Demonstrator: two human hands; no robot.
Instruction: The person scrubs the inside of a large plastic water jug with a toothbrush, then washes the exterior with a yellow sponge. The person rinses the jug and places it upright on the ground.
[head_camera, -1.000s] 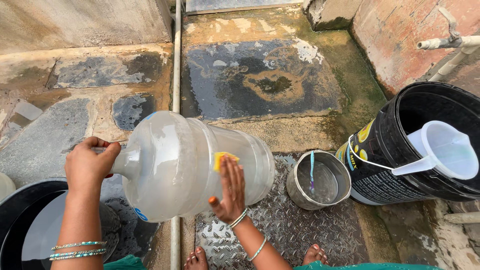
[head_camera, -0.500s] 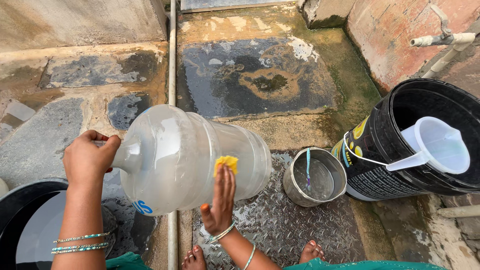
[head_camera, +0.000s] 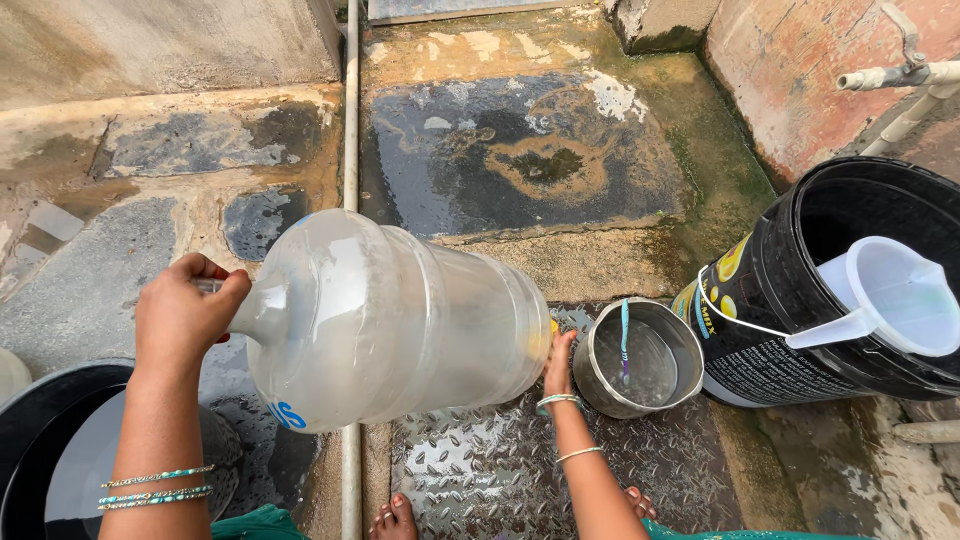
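A large clear plastic water jug (head_camera: 390, 320) lies tipped on its side in front of me, neck to the left. My left hand (head_camera: 190, 310) is closed around the jug's neck. At the base end on the right, my right hand (head_camera: 558, 362) presses a yellow scrub sponge (head_camera: 551, 331) against the jug; the sponge is mostly hidden behind it. Bangles circle both wrists.
A small metal pot (head_camera: 640, 358) with a blue toothbrush in it stands on the steel tread plate (head_camera: 480, 460). A black bucket (head_camera: 800, 280) holding a white jug (head_camera: 895, 295) sits at the right under a tap (head_camera: 890, 75). A black tub (head_camera: 60, 450) is lower left. A vertical pipe (head_camera: 350, 120) crosses the wet stone floor.
My right hand with the sponge has slid from the jug's side round to its base end. The jug has stayed tipped, and my left hand still grips the neck.
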